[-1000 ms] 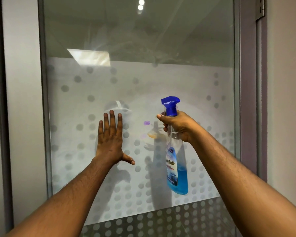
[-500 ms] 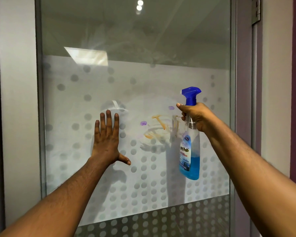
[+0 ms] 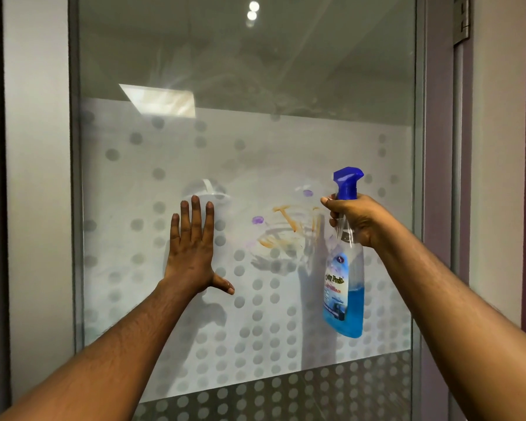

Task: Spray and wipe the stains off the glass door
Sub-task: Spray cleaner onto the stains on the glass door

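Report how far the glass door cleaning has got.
Done: nothing looks wiped yet; the orange smears and purple spots remain on the glass door. In hand: the right hand holds the spray bottle beside the stains, while the left hand lies flat on the glass. Left: spraying and wiping; no cloth is visible.

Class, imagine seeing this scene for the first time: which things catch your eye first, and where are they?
The clear spray bottle with a blue trigger head and blue liquid, held upright in the right hand right of centre. Beside it, orange and purple smears mark the frosted, dotted glass door. The left hand lies flat on the glass.
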The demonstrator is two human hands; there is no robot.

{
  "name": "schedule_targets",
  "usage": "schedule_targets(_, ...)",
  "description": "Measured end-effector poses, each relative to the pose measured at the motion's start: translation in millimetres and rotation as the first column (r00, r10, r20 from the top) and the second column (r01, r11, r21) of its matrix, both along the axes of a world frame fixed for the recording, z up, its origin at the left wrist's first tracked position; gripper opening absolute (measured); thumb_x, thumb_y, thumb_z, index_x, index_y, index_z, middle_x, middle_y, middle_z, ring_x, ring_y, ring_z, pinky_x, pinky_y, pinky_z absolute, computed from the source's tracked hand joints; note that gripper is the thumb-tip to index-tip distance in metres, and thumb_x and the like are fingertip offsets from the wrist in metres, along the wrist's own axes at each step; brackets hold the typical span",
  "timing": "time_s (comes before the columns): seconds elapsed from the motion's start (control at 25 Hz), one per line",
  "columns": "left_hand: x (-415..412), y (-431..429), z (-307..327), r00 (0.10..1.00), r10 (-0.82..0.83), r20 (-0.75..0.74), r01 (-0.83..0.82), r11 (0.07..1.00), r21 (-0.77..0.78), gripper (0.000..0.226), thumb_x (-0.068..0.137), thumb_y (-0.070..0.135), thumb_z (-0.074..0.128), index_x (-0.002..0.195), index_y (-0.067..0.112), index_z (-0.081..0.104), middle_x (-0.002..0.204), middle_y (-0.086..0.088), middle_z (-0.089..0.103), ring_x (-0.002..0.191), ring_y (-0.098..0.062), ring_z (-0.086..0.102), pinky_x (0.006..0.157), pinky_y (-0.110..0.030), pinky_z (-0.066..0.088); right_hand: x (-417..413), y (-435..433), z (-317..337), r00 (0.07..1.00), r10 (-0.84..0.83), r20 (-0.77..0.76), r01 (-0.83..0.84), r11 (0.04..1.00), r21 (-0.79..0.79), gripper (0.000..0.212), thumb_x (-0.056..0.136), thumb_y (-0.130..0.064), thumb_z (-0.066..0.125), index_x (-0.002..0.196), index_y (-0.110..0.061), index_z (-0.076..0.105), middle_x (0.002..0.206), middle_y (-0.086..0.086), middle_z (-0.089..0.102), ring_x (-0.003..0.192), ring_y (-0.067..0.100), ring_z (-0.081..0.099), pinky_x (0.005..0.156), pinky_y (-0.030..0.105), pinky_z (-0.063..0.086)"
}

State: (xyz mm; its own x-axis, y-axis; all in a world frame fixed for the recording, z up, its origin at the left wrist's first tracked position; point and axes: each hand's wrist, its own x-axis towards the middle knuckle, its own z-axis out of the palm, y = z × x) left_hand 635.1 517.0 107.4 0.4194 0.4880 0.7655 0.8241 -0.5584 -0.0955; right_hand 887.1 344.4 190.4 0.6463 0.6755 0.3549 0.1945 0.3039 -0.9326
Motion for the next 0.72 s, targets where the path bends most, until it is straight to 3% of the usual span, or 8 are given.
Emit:
schedule_targets(0.2,0.4,0.9,-0.3,1.000,-0.001,0.001,0.001,1.000,0.007,0.176,0.021,0.093,0.060,0.144,0.011,-0.035,0.150,-0.016,-0.043,0.141,-0.037,-0.035,0.114,-0.046,-0.025,7.4,-10.4,-8.5,1.000,0.021,0.004,-0.021,0.999,-0.033,0.031,0.078,-0.020,0.078,0.100,-0.009,0.058,0.073,0.008,0.061,0.061,0.017,0.059,0.059,0.031,0.053)
schedule_targets(0.44,0.1,0.8,-1.0,1.000,0.010,-0.008,-0.010,1.000,-0.001,0.176,0.021,0.093,0.060,0.146,0.010,-0.032,0.152,-0.017,-0.040,0.142,-0.037,-0.035,0.115,-0.047,-0.024,6.5,-14.6,-22.8,0.998,0.056,-0.008,-0.057,0.997,-0.051,0.024,0.079,-0.016,0.077,0.094,-0.010,0.060,0.073,0.008,0.061,0.062,0.017,0.058,0.046,0.025,0.052)
schedule_targets(0.72,0.9,1.4,-0.5,1.000,0.019,-0.007,-0.019,1.000,0.005,0.176,0.021,0.093,0.060,0.147,0.010,-0.031,0.152,-0.018,-0.039,0.141,-0.037,-0.035,0.114,-0.046,-0.025,7.6,-7.7,-25.0,0.998,-0.043,0.052,0.046,0.997,-0.061,0.039,0.075,-0.033,0.080,0.099,-0.009,0.060,0.077,0.009,0.061,0.067,0.018,0.057,0.055,0.029,0.051)
